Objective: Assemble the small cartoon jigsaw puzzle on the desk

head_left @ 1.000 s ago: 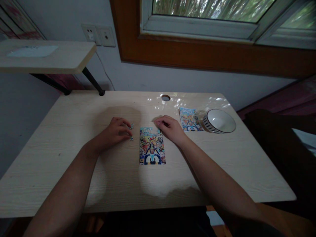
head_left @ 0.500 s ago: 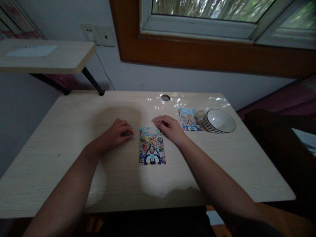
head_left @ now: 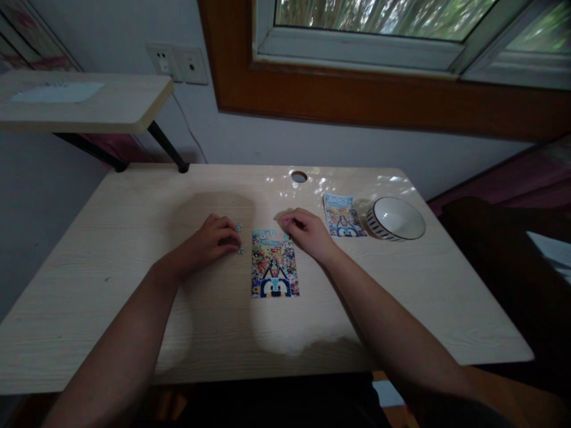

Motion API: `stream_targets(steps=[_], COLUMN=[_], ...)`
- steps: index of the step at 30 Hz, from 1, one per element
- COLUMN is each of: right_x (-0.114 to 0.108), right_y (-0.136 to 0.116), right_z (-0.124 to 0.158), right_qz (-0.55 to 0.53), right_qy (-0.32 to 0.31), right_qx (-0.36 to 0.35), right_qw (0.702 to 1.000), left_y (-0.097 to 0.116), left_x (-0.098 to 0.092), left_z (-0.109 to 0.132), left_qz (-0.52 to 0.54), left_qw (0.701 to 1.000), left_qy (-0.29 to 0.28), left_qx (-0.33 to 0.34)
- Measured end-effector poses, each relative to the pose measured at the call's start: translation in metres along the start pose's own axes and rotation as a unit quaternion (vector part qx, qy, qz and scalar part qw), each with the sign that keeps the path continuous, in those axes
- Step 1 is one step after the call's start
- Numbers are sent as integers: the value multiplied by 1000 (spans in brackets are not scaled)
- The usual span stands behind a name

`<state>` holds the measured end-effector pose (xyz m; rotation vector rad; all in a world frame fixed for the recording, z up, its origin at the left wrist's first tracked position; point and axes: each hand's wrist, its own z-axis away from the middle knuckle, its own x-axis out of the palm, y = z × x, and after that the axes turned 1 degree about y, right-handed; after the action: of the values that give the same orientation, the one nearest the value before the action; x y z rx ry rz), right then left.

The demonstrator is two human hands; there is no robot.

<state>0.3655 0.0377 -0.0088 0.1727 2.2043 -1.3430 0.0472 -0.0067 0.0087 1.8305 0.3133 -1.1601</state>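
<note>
A colourful puzzle [head_left: 275,264] with a blue dog's face lies flat in the middle of the table. Left of it, my left hand [head_left: 218,238] rests on the tabletop with curled fingers, its fingertips at a small puzzle piece [head_left: 241,251]. Another small piece [head_left: 239,227] lies just beyond those fingertips. My right hand [head_left: 303,229] is at the puzzle's upper right corner, fingers bent together; whatever they may hold is too small to tell.
A printed picture sheet [head_left: 343,215] with the same design lies at the right, beside a white bowl [head_left: 398,219] with dark stripes. The table [head_left: 111,285] has a round hole [head_left: 299,176] near its back edge. A raised shelf [head_left: 120,116] stands at the back left.
</note>
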Motion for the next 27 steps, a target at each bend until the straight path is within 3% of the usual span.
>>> stream_targets(steps=[5, 10, 19, 27], right_x=[0, 0, 0, 0], right_y=[1, 1, -1, -2], right_z=[1, 0, 0, -1], right_qz=[-3, -9, -1, 3], right_qy=[2, -4, -5, -6], right_qx=[-3, -4, -2, 0], right_qw=[1000, 1000, 1000, 1000], left_y=[7, 10, -1, 0], left_x=[-1, -1, 4, 4], left_z=[-1, -1, 1, -1], left_qz=[26, 39, 1, 8], left_qw=[1000, 998, 1000, 1000], left_qy=[-8, -7, 16, 2], left_qx=[6, -41, 26, 26])
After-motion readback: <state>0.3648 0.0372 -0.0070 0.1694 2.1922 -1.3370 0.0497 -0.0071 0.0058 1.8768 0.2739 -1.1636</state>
